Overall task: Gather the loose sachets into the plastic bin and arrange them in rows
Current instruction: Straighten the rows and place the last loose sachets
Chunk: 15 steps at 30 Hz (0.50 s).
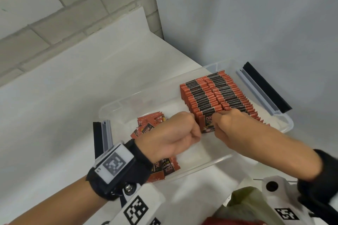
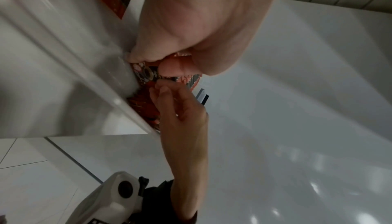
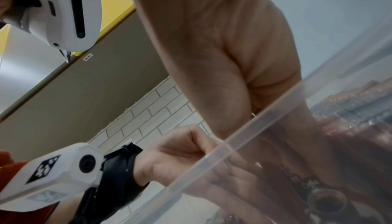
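I see the clear, rectangular plastic bin (image 1: 281, 124) sitting on the white tabletop (image 1: 64, 97), right of centre in the head view. Inside it, toward the upper right, the red-and-black sachets (image 1: 215, 93) stand on edge in two tight rows side by side. My left hand (image 1: 175, 135) and right hand (image 1: 228, 128) meet at the lower end of those rows, in the middle of the frame, both with fingers curled. They pinch the front sachet (image 1: 207, 124) between them, its printed face turned toward me; the left wrist view shows fingertips (image 2: 167, 66) closed on its edge. More loose red sachets (image 1: 150, 124) lie flat in the left part of the bin, partly under my left wrist, and a few more (image 1: 168, 167) show at the near wall. A black-and-grey latch handle (image 1: 265, 87) sits at the bin's far right end.
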Motion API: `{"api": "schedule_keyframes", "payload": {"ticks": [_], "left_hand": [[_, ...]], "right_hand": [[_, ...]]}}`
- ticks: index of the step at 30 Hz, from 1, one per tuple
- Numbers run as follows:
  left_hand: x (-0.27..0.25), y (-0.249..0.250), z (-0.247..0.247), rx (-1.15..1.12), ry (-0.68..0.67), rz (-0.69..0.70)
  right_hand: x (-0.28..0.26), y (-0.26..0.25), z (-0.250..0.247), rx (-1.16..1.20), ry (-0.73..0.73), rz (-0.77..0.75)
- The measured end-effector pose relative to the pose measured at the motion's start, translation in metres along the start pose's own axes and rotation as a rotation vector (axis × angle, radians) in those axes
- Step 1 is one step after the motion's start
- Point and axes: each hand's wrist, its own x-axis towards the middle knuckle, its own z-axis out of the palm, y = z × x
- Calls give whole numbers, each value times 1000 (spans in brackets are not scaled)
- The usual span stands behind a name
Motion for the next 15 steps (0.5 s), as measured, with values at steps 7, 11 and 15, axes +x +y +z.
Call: {"api": "schedule_keyframes", "payload": {"ticks": [7, 11, 15], "left_hand": [[0, 0, 3, 3, 6, -16], [0, 3, 5, 51, 28, -30], [-9, 11, 1, 141, 6, -63]], "right_hand": [[1, -5, -1, 59, 2, 32], [3, -4, 0, 80, -8, 24], [2, -3, 0, 94, -8, -17]]}}
